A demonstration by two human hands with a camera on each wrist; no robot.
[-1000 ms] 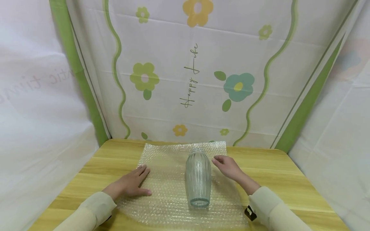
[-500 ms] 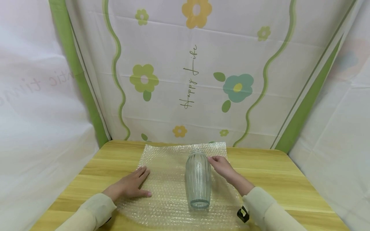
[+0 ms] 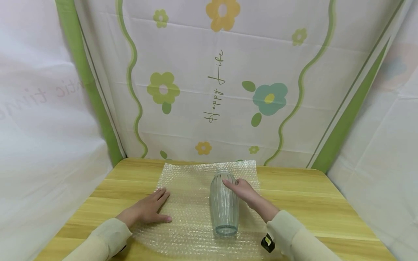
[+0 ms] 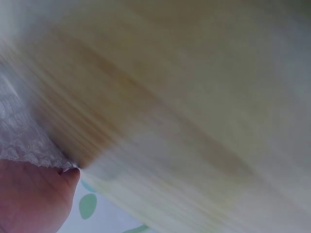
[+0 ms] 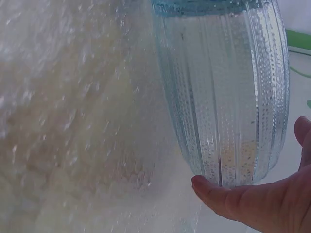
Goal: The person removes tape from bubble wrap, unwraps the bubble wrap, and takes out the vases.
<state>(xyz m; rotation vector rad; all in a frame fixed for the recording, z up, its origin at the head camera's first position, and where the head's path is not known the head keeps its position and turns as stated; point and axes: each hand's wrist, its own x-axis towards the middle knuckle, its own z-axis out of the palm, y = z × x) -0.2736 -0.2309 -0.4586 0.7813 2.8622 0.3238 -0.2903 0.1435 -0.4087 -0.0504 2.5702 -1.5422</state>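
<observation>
A ribbed clear glass vase [image 3: 224,206] lies on its side on a sheet of bubble wrap [image 3: 187,208], its thick base facing me. My right hand [image 3: 247,194] is at the vase's far, neck end. The thumb reaches over the vase's upper side while the other fingers stay along its right side, partly hidden. In the right wrist view, the thumb [image 5: 218,196] crosses the narrow end of the vase [image 5: 223,97], with a finger apart from the glass at the right. My left hand [image 3: 148,208] rests with spread fingers on the left edge of the bubble wrap.
The wooden table [image 3: 303,203] extends beyond the wrap on both sides. White fabric walls surround it, and a flower-printed curtain [image 3: 189,119] hangs behind its far edge. A black device [image 3: 268,243] is strapped at my right wrist.
My right hand has moved left from beside the vase to its neck end, and the thumb now extends over the glass. The left hand and the vase have stayed in place.
</observation>
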